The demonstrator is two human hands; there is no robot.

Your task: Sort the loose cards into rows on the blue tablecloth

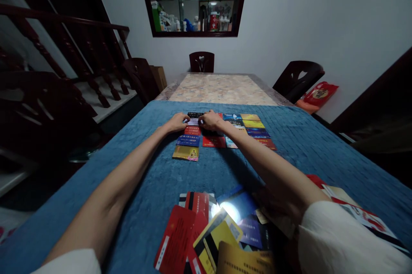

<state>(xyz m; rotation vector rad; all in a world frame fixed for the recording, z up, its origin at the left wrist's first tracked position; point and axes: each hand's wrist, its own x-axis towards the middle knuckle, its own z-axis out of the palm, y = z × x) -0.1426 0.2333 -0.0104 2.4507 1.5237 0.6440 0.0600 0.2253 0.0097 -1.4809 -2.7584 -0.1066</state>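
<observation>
Both my hands reach to the far end of rows of plastic cards laid flat. My left hand (pixel 176 123) has its fingers pinched at the left end of a pale lilac card (pixel 193 121). My right hand (pixel 210 120) is closed at that card's right end, its fingers curled. Just beyond lies a black card (pixel 195 115). Nearer in the same column are a red card (pixel 192 130), a blue card (pixel 188 140) and a gold card (pixel 186 153). My right hand and forearm partly hide the cards to the right.
A loose pile of cards, including a red card (pixel 175 233) and a yellow card (pixel 222 233), lies close to me. Printed papers (pixel 360 214) are at the right. A blue cloth (pixel 135 171) covers the near table. Chairs (pixel 202 61) stand around it.
</observation>
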